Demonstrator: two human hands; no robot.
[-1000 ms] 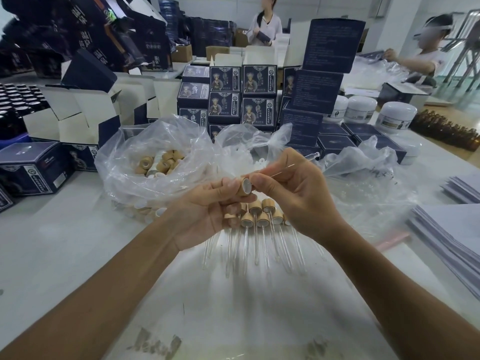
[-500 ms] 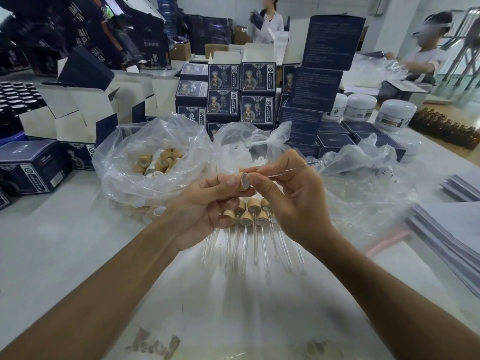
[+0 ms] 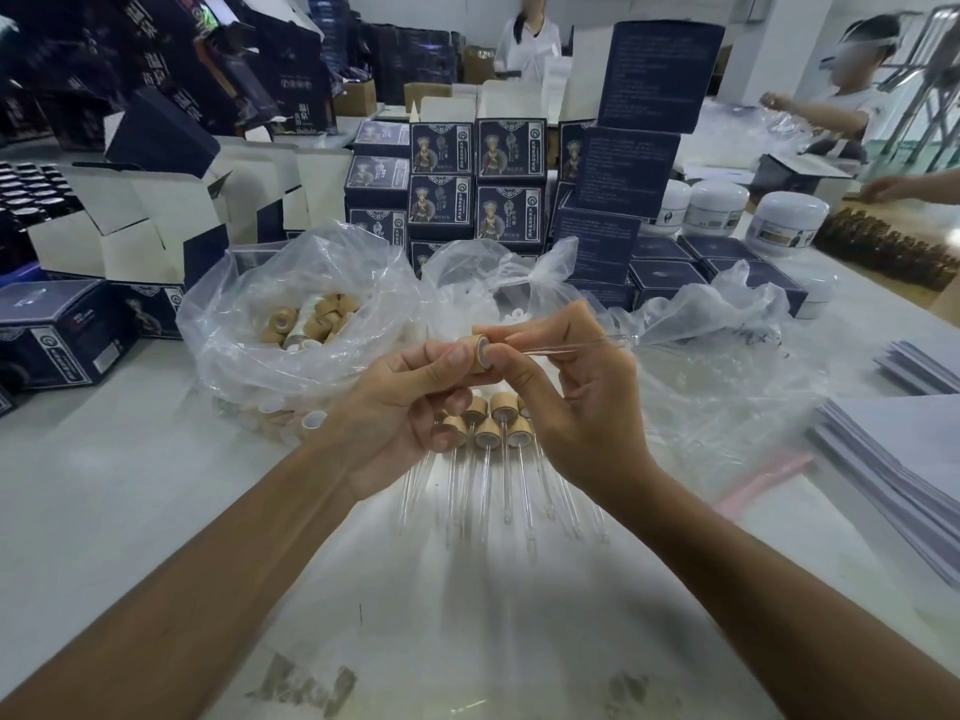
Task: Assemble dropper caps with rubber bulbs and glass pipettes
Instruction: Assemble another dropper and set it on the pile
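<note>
Left hand (image 3: 400,402) curled, pinching cap (image 3: 479,351) between thumb and fingers, right hand (image 3: 566,387) pinching pipette (image 3: 571,347) at cap's mouth, remaining fingers curling loosely.

Left hand (image 3: 400,407) pinches tan cap (image 3: 479,353); right hand (image 3: 566,402) pinches glass pipette (image 3: 571,347) at its opening. Finished droppers (image 3: 491,433) lie beneath on table (image 3: 156,485).

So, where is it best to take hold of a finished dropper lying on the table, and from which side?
Probably by the wooden cap, pinched from above across its round sides. It is the thick, sturdy end; the glass pipette is thin, lies flat and sits close to its neighbours.
</note>
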